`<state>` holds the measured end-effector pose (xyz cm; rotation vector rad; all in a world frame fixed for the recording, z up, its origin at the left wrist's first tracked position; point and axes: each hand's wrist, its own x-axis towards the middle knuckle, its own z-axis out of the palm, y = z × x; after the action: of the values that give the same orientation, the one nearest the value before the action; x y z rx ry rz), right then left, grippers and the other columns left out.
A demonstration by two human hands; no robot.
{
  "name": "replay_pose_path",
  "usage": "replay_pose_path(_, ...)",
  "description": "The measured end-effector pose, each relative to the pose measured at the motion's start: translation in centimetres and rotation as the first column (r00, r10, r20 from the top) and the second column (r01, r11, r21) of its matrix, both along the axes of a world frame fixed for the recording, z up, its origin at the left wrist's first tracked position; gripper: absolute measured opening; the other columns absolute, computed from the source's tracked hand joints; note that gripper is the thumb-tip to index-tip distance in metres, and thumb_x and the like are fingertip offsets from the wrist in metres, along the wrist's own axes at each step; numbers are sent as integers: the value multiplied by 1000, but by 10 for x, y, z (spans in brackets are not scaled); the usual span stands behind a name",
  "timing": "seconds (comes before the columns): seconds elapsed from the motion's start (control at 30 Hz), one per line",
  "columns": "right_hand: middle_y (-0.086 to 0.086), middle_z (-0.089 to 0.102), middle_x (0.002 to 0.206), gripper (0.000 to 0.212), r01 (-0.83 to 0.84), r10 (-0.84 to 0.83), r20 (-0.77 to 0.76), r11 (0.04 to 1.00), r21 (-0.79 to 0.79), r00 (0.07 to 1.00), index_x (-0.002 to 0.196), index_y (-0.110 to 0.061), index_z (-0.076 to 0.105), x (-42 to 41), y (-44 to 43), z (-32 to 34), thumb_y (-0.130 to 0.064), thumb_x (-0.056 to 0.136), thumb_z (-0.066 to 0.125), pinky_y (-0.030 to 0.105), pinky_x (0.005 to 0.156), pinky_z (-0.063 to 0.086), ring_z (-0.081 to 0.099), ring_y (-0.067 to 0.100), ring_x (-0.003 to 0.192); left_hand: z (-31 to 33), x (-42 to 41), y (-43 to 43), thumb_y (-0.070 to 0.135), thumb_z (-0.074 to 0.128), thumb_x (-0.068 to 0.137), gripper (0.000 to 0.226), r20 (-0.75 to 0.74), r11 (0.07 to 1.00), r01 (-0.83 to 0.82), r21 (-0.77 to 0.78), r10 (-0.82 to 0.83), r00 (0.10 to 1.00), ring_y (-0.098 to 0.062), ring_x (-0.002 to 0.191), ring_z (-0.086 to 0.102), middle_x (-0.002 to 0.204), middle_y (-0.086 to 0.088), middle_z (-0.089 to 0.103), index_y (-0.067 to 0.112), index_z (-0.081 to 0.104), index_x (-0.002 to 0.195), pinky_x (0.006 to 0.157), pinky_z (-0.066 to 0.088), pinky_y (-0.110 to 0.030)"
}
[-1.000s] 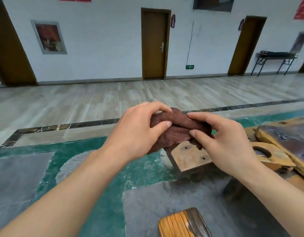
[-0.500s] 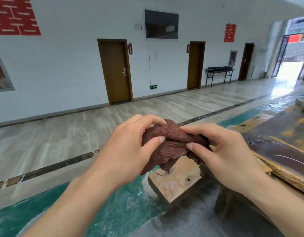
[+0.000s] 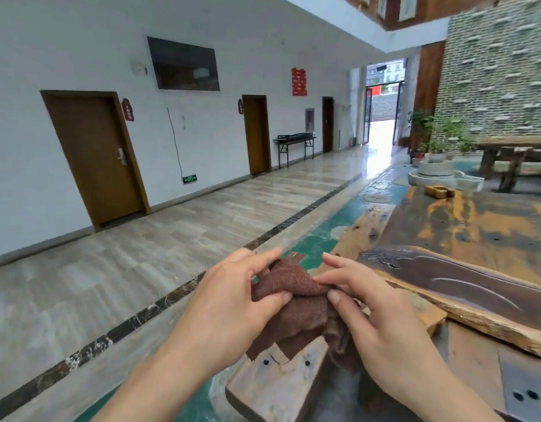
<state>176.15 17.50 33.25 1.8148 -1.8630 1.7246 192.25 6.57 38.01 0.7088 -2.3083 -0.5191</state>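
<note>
Both hands meet at the middle of the view on a brown cloth, bunched up between them. The left hand has its grip clamped on the cloth's left side: the thumb presses into the fabric from the near side while the fingers curl over the top fold. The right hand has its grip closed on the right side, thumb tip set on the fabric and forefinger laid along the upper fold; its other fingers stretch out above, slightly spread. The two thumbs lie near each other, with a ridge of cloth between them.

The cloth is held up in the air, just above a pale wooden stool with small dark holes in its top. The lower folds hang over the stool's far edge — whether they touch the wood I cannot tell.

To the right stands a long bench of rough, dark and orange-stained wood. A dark carved tray lies on its near part, close beside the right hand. A small wooden block sits at the bench's far end, well apart from the hands.

Left of the hands runs a pale tiled floor with a dark border strip, along a white wall with brown doors — and a dark screen high up.
</note>
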Motion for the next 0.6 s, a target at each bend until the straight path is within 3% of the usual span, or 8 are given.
replay_pose_path(0.07,-29,53,125,32,8,-11,73,999,40,997,101,-35,61,7,-19,-5,-5,92,53,37,101,44,50,-2,122,-4,-3,-26,26,77,77,53,-14,998,64,29,-64,998,3,97,55,101,16,59,42,58,124,91,41,-20)
replay_pose_path(0.13,-34,50,127,29,6,-15,147,998,64,989,100,-38,55,19,-40,-11,-11,95,48,39,99,44,48,-4,122,-10,-1,-52,23,76,78,51,-54,986,129,108,-124,991,1,98,58,103,15,59,41,59,122,92,44,-25)
replay_pose_path(0.27,-35,46,131,22,89,-99,166,994,64,981,97,-42,50,53,-85,-28,-20,97,45,24,96,40,41,-11,124,-26,15,-109,17,74,79,52,-80,933,263,246,-251,965,-9,89,64,104,6,61,32,59,126,87,50,-31)
replay_pose_path(0.37,-35,48,129,24,122,-132,201,991,63,971,97,-41,52,80,-121,-34,-17,97,46,7,83,41,46,-11,119,-32,34,-153,15,75,79,56,-84,889,349,297,-339,937,-7,83,65,103,0,62,34,56,128,76,46,-15)
replay_pose_path(0.43,-33,49,128,26,142,-153,220,988,65,963,96,-41,54,97,-142,-35,-15,96,49,5,78,42,50,-9,116,-35,43,-182,14,76,76,61,-85,862,389,326,-383,920,-2,74,61,101,-2,60,35,55,129,71,42,-9)
replay_pose_path(0.5,-33,49,129,27,204,-217,192,975,83,957,96,-41,55,106,-160,-39,-14,94,52,4,85,38,46,-9,120,-43,47,-212,15,79,75,66,-87,818,423,390,-424,901,2,67,54,96,0,55,35,52,131,67,40,-10)
replay_pose_path(0.6,-35,49,129,22,271,-294,115,945,181,949,96,-38,58,111,-179,-51,-16,92,56,8,93,36,43,-10,122,-67,46,-251,34,83,67,72,40,797,391,461,-459,888,4,77,59,103,16,58,39,50,131,74,43,-12)
